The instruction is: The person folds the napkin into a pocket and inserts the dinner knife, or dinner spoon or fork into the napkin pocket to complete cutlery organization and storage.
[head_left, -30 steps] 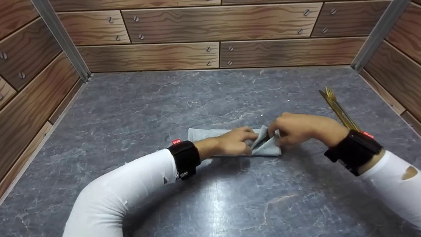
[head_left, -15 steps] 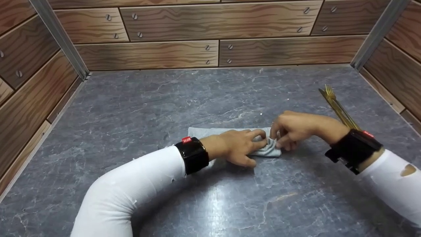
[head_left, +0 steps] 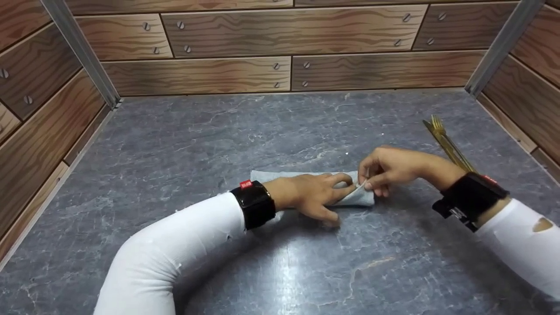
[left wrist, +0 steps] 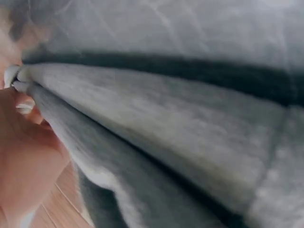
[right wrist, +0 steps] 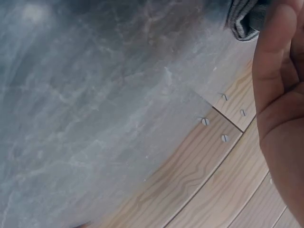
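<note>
A pale grey-blue folded cloth napkin (head_left: 358, 197) lies on the table near the middle in the head view. My left hand (head_left: 313, 194) rests over it, fingers stretched to the right and thumb spread toward the front. At the napkin's right part, my right hand (head_left: 385, 168) pinches a raised fold between thumb and fingers, right beside the left fingertips. In the left wrist view the napkin (left wrist: 156, 114) fills much of the picture, its layers gathered to a point at the left. The right wrist view shows a bunched corner of the napkin (right wrist: 243, 21) by the right hand (right wrist: 280, 95).
A gold-coloured knife (head_left: 432, 131) and fork (head_left: 439, 124) lie together at the back right, partly behind the right wrist. Wood-patterned walls (head_left: 280, 33) with grey corner strips enclose the grey marbled table (head_left: 210, 131) at the back and sides.
My left hand has moved slightly right and spread its thumb away from the napkin. The open-topped fold between the hands has been drawn together, and the right hand now pinches it.
</note>
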A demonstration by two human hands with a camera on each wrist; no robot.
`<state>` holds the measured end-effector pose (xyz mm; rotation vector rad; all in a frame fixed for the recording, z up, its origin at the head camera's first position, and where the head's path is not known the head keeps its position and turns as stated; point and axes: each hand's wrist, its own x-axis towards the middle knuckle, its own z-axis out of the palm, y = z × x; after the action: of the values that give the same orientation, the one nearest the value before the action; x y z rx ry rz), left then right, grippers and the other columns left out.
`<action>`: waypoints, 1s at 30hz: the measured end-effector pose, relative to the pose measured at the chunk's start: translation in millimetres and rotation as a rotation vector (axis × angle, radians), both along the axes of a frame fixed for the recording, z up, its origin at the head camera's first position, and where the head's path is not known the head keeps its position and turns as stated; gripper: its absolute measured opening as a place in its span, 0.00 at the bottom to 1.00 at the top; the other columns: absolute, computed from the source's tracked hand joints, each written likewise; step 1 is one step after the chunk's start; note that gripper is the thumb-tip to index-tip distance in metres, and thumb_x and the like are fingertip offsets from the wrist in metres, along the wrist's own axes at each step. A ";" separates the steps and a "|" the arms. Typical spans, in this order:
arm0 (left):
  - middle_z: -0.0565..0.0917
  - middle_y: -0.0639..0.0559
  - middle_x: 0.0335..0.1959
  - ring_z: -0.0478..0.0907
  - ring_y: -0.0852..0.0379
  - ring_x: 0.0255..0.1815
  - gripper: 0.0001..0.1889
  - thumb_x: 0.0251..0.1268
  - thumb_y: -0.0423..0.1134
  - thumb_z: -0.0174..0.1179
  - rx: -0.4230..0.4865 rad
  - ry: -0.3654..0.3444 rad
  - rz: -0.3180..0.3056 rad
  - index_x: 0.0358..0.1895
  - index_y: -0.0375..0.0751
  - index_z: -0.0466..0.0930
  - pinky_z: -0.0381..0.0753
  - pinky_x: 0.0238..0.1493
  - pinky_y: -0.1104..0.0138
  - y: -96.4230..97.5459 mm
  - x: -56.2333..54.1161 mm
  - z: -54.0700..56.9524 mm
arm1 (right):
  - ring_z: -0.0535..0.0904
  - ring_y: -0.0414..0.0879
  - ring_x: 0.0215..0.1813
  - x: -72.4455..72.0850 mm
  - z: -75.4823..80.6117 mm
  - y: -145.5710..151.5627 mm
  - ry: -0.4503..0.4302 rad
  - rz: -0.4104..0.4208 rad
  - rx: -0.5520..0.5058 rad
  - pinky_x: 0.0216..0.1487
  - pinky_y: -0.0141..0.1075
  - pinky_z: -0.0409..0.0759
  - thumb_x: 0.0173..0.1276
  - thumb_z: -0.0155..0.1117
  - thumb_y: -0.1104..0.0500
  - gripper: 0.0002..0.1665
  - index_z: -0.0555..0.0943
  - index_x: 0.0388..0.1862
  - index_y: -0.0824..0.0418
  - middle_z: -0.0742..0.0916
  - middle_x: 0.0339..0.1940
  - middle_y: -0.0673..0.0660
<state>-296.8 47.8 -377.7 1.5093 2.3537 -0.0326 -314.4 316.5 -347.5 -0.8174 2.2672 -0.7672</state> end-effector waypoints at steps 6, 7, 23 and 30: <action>0.56 0.50 0.96 0.68 0.44 0.92 0.50 0.90 0.66 0.60 -0.002 0.004 0.000 1.00 0.52 0.47 0.86 0.81 0.49 -0.1 -1.3 -1.0 | 0.87 0.34 0.28 0.5 2.0 -4.7 0.046 0.000 0.053 0.34 0.29 0.89 0.83 0.72 0.69 0.03 0.87 0.45 0.69 0.94 0.30 0.68; 0.56 0.51 0.96 0.69 0.44 0.91 0.49 0.90 0.68 0.59 -0.013 0.033 -0.008 1.00 0.53 0.49 0.87 0.80 0.49 1.6 -0.6 -1.7 | 0.86 0.34 0.28 0.4 2.4 -5.4 0.046 0.003 0.063 0.33 0.29 0.88 0.83 0.72 0.69 0.03 0.86 0.45 0.68 0.94 0.30 0.67; 0.52 0.52 0.99 0.74 0.44 0.87 0.43 0.93 0.74 0.45 -0.154 0.314 -0.035 0.99 0.60 0.56 0.95 0.69 0.52 15.1 5.2 -13.1 | 0.75 0.30 0.23 -0.5 -6.0 -10.6 0.298 0.072 0.153 0.31 0.28 0.75 0.81 0.78 0.61 0.08 0.87 0.40 0.61 0.89 0.23 0.56; 0.44 0.55 1.03 0.70 0.42 0.88 0.42 0.95 0.70 0.46 -0.153 0.295 -0.055 1.00 0.61 0.51 0.92 0.73 0.51 6.4 8.4 -17.6 | 0.74 0.31 0.26 -23.5 -44.6 8.3 0.457 0.176 0.029 0.30 0.32 0.73 0.84 0.77 0.53 0.12 0.86 0.40 0.56 0.87 0.25 0.48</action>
<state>-288.4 54.2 -395.3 1.5847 2.4633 -0.4679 -337.9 324.8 -392.1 -1.2637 2.5428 -0.5010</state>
